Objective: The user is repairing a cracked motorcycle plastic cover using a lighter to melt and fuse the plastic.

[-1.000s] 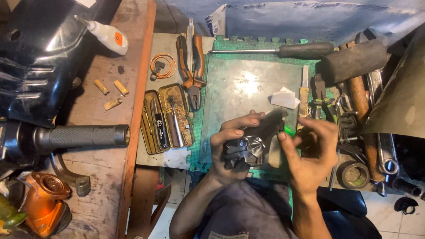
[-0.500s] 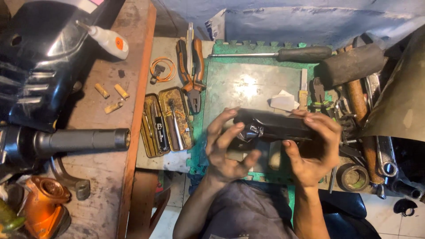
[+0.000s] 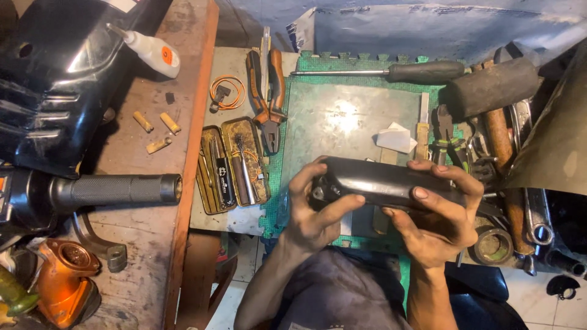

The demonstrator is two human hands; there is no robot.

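Both my hands hold a long, glossy black plastic cover (image 3: 385, 181) sideways above the near edge of a grey metal plate (image 3: 348, 119). My left hand (image 3: 313, 211) grips its left end, fingers curled over the top and thumb across the front. My right hand (image 3: 437, 217) clasps its right end, with the fingers wrapped over the top edge. The part's underside is hidden from me.
Orange-handled pliers (image 3: 269, 91), a long screwdriver (image 3: 391, 72), a rubber mallet (image 3: 498, 91) and an open tin of small tools (image 3: 232, 165) surround the plate. Wrenches and rings (image 3: 526, 214) crowd the right. A black handlebar grip (image 3: 116, 189), glue bottle (image 3: 150, 49) and orange casing (image 3: 61, 287) sit left.
The black part has been turned in my hands, from end-on with its inner side showing to lying sideways with its smooth long face up. My hands have spread apart to its two ends.
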